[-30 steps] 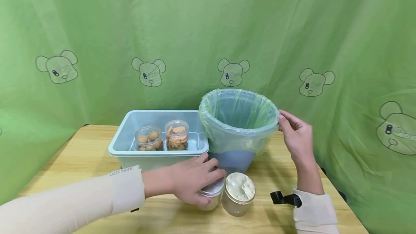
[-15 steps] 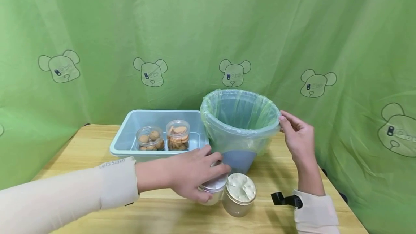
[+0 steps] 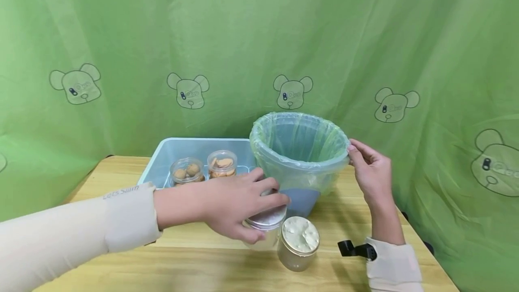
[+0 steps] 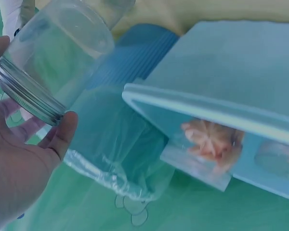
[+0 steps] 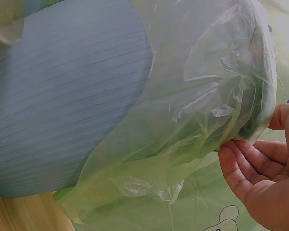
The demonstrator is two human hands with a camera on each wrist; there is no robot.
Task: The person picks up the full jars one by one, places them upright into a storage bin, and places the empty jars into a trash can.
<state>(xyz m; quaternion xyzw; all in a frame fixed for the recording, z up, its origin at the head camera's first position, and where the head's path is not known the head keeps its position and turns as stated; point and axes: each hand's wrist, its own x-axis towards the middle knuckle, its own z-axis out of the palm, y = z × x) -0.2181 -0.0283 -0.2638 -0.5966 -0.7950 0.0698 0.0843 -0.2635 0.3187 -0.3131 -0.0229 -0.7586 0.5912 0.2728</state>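
My left hand (image 3: 235, 204) grips a clear jar by its silver screw lid (image 3: 268, 218), fingers around the lid's edge. In the left wrist view the jar's see-through body (image 4: 62, 41) is tilted, and nothing shows inside it. With thumb and fingers, my right hand (image 3: 374, 172) pinches the right rim of a blue waste bin (image 3: 299, 198). A thin green bin liner (image 5: 202, 82) is folded over that rim and hangs down the outside. Just right of the held jar, a second clear jar (image 3: 298, 258) with a dented, pale metallic lid stands on the table.
Left of the bin stands a light blue plastic basin (image 3: 170, 148). Inside it are a jar of round brown cookies (image 3: 187, 171) and a jar of flatter orange-brown cookies (image 3: 222, 164). A green curtain (image 3: 235, 26) hangs behind the wooden table (image 3: 194, 265).
My left hand has risen a little with the lidded jar, away from the tabletop, and its forearm now covers more of the basin's front. The right hand keeps its place on the rim.
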